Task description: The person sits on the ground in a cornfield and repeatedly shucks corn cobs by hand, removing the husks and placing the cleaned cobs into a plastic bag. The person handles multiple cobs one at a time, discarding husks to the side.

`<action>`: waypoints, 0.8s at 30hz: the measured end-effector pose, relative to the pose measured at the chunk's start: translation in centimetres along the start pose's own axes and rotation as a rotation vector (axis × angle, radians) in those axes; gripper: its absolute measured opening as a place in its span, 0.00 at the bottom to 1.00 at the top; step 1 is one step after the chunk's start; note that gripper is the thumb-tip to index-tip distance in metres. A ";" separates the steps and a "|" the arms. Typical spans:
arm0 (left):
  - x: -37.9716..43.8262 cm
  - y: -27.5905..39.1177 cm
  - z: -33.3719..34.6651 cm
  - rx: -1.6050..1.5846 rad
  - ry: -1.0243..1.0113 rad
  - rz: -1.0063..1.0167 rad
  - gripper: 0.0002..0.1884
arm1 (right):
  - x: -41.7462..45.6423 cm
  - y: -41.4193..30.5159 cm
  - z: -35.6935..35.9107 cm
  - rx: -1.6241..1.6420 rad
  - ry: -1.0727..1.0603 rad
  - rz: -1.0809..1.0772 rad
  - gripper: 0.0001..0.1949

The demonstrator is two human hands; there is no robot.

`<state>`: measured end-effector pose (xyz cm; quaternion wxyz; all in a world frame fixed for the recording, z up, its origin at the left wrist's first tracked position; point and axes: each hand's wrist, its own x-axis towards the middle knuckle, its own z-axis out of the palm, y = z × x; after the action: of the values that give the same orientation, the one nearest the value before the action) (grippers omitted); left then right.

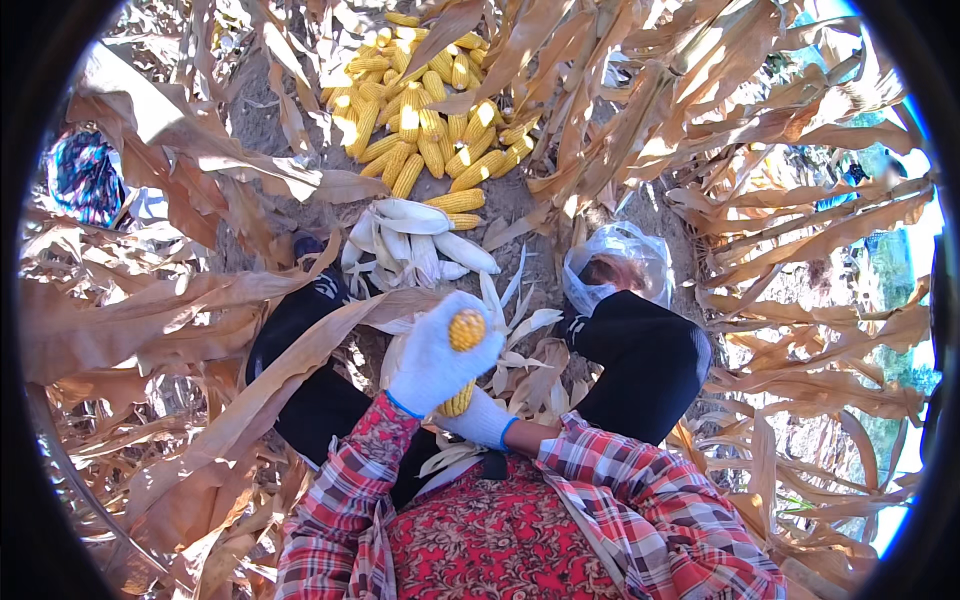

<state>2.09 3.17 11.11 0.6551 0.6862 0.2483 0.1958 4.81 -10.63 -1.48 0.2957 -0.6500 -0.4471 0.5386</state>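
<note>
My left hand (444, 358), in a white knit glove with a blue cuff, is wrapped around a yellow corn ear (466, 330). One end of the ear shows above the fist, and more kernels show below it. My right hand (480, 420), gloved the same way, is closed at the lower end of this ear; its fingertips are hidden. Loose pale husks (525, 330) lie on the ground just beyond my hands. Farther out is a small stack of ears still in whitish husks (420, 240). Behind that stack, bare yellow ears (420, 112) form a large heap.
My black-trousered knees (645, 360) are spread to both sides. By my right foot sits a clear plastic bag (619, 262) with something reddish inside. Dry corn stalks and leaves (795, 247) crowd both sides, and one long leaf (277, 375) crosses my left leg. Patterned cloth (86, 180) shows at far left.
</note>
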 end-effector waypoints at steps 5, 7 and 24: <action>-1.3 0.1 4.4 0.510 -0.144 0.059 0.15 | -0.4 3.6 0.3 -0.438 -0.027 -0.433 0.19; 1.4 -2.8 0.4 0.076 0.053 -0.162 0.09 | -1.0 1.6 -1.3 -0.552 -0.145 -0.133 0.17; 7.8 -6.3 -11.3 -0.715 0.527 -0.281 0.10 | 4.1 -0.2 -8.7 0.070 0.202 -0.011 0.43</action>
<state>1.04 17.02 5.09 0.7853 0.3041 0.4137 0.3460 13.25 -5.98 -0.96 0.3648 -0.6878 -0.3996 0.4839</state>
